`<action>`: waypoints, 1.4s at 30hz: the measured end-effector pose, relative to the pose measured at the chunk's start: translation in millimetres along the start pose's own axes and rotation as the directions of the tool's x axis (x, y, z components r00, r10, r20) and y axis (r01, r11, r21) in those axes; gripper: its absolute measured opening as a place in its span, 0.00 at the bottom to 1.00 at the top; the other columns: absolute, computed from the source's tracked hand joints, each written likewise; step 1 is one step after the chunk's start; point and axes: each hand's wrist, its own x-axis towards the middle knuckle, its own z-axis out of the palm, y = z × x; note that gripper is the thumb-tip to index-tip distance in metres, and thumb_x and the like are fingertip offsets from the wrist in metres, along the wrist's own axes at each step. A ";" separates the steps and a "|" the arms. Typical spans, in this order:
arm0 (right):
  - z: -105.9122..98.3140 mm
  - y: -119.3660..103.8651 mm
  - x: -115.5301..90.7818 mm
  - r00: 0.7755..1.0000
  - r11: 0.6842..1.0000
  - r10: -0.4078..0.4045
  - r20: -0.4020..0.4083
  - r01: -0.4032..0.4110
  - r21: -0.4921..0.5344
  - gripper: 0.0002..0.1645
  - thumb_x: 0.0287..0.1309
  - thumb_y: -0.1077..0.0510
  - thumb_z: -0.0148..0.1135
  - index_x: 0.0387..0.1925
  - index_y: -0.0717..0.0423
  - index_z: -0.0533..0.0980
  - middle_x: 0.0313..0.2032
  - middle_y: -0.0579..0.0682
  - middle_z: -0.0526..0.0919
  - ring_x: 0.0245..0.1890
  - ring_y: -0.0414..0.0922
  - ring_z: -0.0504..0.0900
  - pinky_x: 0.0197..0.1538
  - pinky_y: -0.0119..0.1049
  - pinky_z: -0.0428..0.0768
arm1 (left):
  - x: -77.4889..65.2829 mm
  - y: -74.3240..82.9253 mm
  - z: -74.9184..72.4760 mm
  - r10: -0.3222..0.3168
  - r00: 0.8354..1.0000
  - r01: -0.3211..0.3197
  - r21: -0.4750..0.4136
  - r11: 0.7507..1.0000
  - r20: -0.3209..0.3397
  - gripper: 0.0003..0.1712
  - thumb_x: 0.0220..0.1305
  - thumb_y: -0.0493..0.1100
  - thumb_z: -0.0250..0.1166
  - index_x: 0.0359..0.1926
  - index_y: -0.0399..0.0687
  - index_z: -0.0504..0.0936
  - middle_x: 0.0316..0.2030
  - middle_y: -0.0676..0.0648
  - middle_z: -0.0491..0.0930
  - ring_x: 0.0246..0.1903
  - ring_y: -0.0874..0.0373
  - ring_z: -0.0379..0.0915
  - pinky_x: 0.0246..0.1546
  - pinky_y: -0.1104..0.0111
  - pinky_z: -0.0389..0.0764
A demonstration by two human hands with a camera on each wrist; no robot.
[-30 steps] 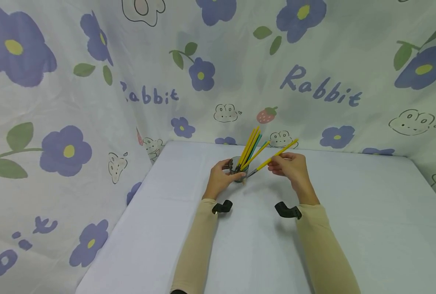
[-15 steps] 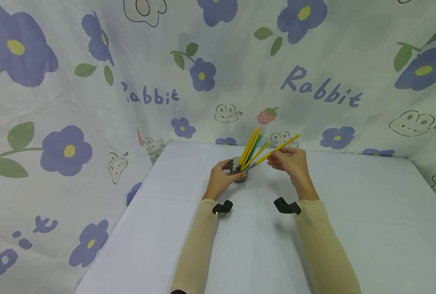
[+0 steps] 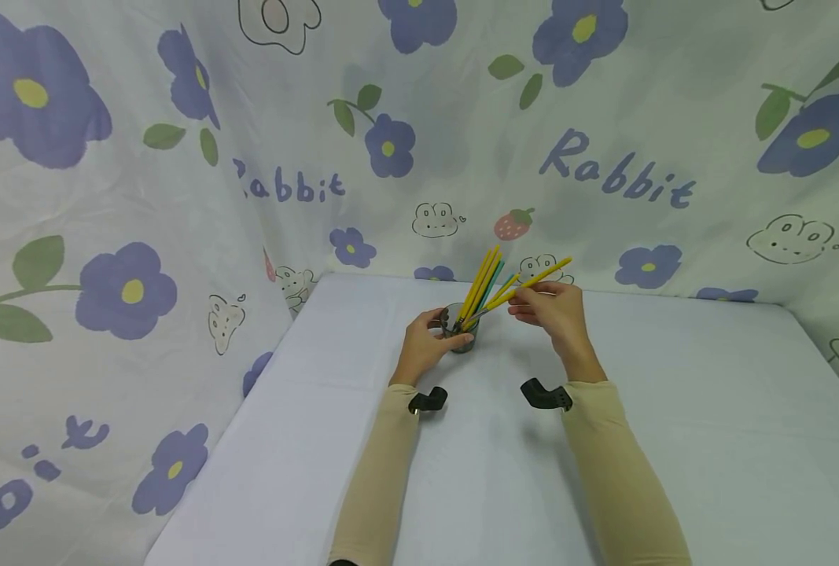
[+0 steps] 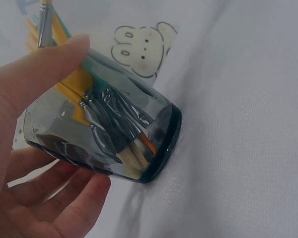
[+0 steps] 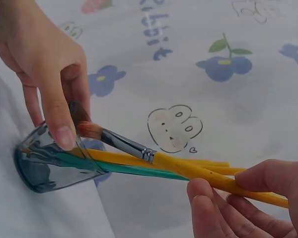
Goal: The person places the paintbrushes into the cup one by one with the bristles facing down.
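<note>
My left hand holds a clear, smoky glass cup, thumb on one side and fingers on the other. The cup stands on the white tabletop. Several paintbrushes lean in it, bristles down, with yellow handles and a teal one. Between thumb and fingertips, my right hand pinches another paintbrush by its yellow handle. Its silver ferrule and orange-brown bristles point toward the cup. In the right wrist view these bristles appear at the cup's rim, by my left thumb; whether they touch it, I cannot tell.
White cloth covers the table. Behind and to the left hangs a white curtain printed with purple flowers, rabbits and lettering. Black curved mounts stick out from both wrists.
My right hand has moved slightly up and left, bringing the brush's bristle end from beside the cup up to its rim. The left hand and cup stay in place.
</note>
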 end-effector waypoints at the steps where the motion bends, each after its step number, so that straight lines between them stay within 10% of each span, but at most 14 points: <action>1: 0.8 0.2 0.1 1.000 1.000 0.002 0.001 -0.002 0.005 0.25 0.67 0.56 0.69 0.56 0.70 0.78 0.28 0.43 0.89 0.27 0.37 0.91 0.39 0.33 0.91 | 0.1 -0.3 -0.1 -0.002 1.000 0.002 0.000 1.000 0.001 0.49 0.49 0.57 0.83 0.69 0.44 0.76 0.60 0.44 0.81 0.62 0.47 0.77 0.61 0.59 0.85; 22: 19.4 6.3 1.4 1.000 1.000 -0.009 0.019 0.009 0.002 0.22 0.68 0.58 0.66 0.55 0.72 0.78 0.44 0.67 0.89 0.28 0.39 0.91 0.39 0.32 0.91 | -0.2 -1.2 -0.5 0.019 1.000 -0.019 -0.002 1.000 0.001 0.49 0.49 0.57 0.83 0.69 0.43 0.76 0.61 0.42 0.81 0.62 0.46 0.78 0.61 0.57 0.86; 42: 35.1 13.2 -0.8 0.999 0.998 -0.011 0.052 0.015 -0.067 0.20 0.67 0.58 0.67 0.51 0.71 0.79 0.42 0.68 0.90 0.30 0.42 0.91 0.38 0.31 0.91 | -1.3 -0.6 -0.7 0.023 1.000 -0.023 -0.021 1.000 0.011 0.50 0.50 0.58 0.83 0.70 0.41 0.75 0.61 0.42 0.79 0.62 0.47 0.77 0.63 0.56 0.84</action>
